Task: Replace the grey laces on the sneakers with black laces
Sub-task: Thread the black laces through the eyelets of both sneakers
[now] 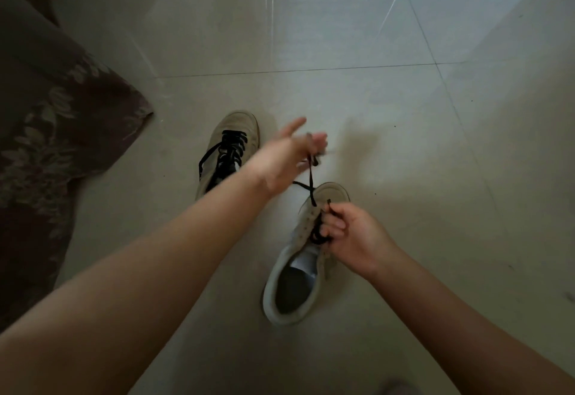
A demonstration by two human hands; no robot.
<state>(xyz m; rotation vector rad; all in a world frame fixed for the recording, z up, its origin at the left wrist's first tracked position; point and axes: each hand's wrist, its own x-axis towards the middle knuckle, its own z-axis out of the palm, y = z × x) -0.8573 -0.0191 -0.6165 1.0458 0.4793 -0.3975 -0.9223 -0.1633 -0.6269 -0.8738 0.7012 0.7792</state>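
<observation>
Two beige sneakers lie on the tiled floor. The far sneaker (231, 145) is laced with a black lace. The near sneaker (298, 257) carries a black lace (310, 181) only through its front eyelets. My left hand (292, 155), blurred by motion, is raised above the floor and pinches one end of that lace, pulled taut. My right hand (351, 235) rests on the near sneaker's tongue area and pinches the other lace end by the eyelets. No grey lace is in view.
A dark floral fabric (59, 133) drapes over something at the left and reaches the floor. Pale glossy floor tiles (373, 52) stretch beyond the shoes.
</observation>
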